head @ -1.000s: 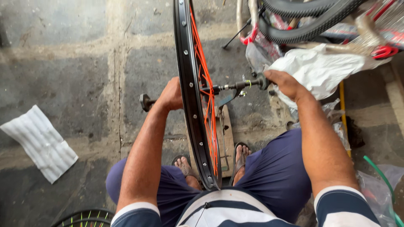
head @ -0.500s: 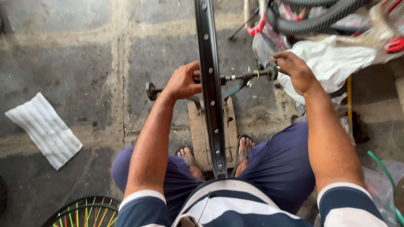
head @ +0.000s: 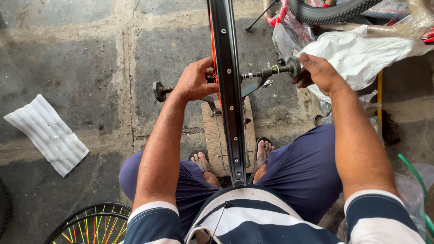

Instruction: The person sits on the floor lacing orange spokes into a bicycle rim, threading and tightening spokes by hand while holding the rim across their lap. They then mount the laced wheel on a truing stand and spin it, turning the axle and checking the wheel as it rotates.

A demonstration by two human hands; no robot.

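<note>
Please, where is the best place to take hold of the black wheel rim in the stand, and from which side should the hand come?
Probably the bare upper arc of the black wheel rim, pinched across its narrow width from above. It stands upright and edge-on. The left hand and right hand already occupy the axle ends, and the wooden base blocks the bottom.

**Black wheel rim held edge-on in a stand**

A black metal bicycle rim (head: 228, 90) with orange spokes stands upright at centre, edge toward the camera, running from 12 o'clock down to 6. The left hand (head: 195, 82) grips the axle at the hub, just left of the rim. The right hand (head: 316, 72), toward 2 o'clock, closes on the round black knob (head: 294, 67) at the end of the threaded axle rod. A wooden base board (head: 212, 135) lies beneath, between 2 sandalled feet. A white corrugated sheet (head: 45, 133) rests at 9 o'clock; a white plastic bag (head: 366, 56) at 2 o'clock.
</note>
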